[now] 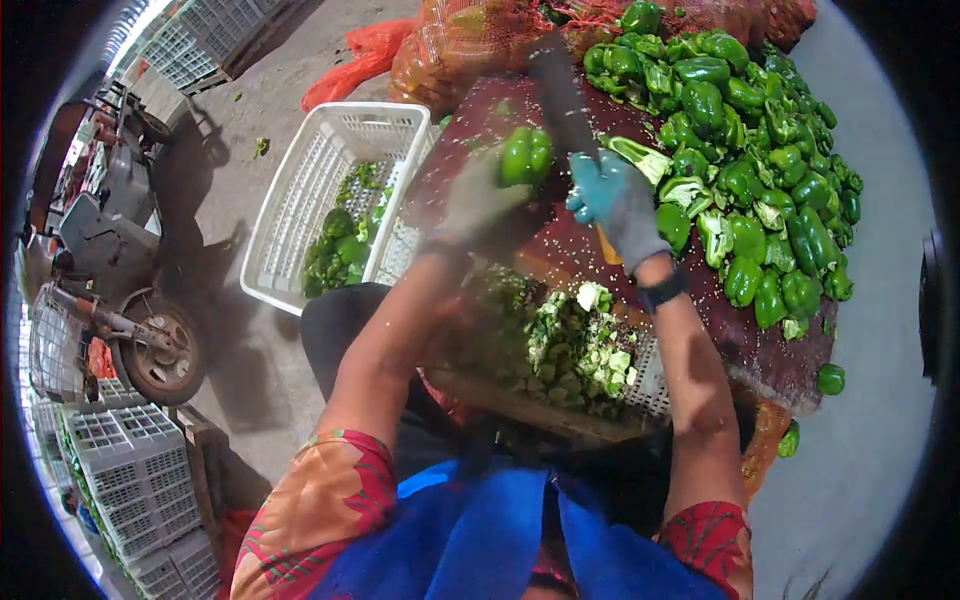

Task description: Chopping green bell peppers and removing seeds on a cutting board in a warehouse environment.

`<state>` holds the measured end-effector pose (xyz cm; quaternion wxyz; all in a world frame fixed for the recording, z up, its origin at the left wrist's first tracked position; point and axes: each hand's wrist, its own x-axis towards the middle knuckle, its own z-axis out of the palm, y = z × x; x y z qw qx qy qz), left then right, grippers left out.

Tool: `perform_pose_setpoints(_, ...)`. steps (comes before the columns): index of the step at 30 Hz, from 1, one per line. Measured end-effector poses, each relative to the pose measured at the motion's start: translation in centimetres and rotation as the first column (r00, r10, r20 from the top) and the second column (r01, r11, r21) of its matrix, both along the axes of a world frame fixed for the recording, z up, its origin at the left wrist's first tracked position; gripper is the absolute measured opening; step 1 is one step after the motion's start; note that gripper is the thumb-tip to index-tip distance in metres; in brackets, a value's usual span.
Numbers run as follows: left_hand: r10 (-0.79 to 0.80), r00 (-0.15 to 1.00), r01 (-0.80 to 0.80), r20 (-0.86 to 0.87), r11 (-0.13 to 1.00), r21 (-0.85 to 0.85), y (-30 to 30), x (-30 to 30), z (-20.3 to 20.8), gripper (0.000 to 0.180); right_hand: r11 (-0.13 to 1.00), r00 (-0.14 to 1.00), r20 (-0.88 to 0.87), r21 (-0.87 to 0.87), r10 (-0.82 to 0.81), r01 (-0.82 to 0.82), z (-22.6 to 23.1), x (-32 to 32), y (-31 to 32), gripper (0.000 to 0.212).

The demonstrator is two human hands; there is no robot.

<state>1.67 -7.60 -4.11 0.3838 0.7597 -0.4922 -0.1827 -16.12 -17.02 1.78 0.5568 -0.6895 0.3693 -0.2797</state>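
My left hand (pixel 478 198), in a pale glove and blurred by motion, is closed on a green bell pepper (pixel 526 156) above the dark red board (pixel 470 125). My right hand (pixel 612 200), in a grey glove with teal fingers, grips a knife (pixel 562 95). Its broad dark blade points away from me, and a yellowish handle end shows below the glove. Just right of that hand lies a cut pepper piece (pixel 640 157), at the edge of a large heap of green peppers (pixel 745 130), some whole and some opened. Pale seeds are scattered over the board.
At the left, a white crate (pixel 268 235) holds green pepper pieces. Pepper scraps and cores (pixel 575 350) lie in front of me. Red mesh sacks (pixel 455 55) stand behind the board. Stacked crates (pixel 130 470) and a wheeled vehicle (pixel 158 345) are farther left.
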Motion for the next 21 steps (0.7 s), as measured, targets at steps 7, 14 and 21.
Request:
perform_pose_setpoints(7,0.101,0.984,-0.066,0.144,0.972,-0.226,0.2,0.6,-2.1,0.083,0.822,0.649,-0.753,-0.296,0.113,-0.486,-3.7,2.3,-1.3,0.032)
perform_pose_setpoints(14,0.047,0.999,-0.050,-0.025,0.994,-0.094,-1.1,0.4,2.4,0.059,0.934,0.584,-0.798,-0.081,0.149,-0.348,-2.0,4.4,-2.1,0.044)
perform_pose_setpoints(21,-0.001,0.997,-0.008,0.073,0.992,0.127,-2.0,0.7,5.5,0.044,0.871,0.684,-0.715,-0.234,0.146,-0.431,-6.3,5.1,-3.8,0.044)
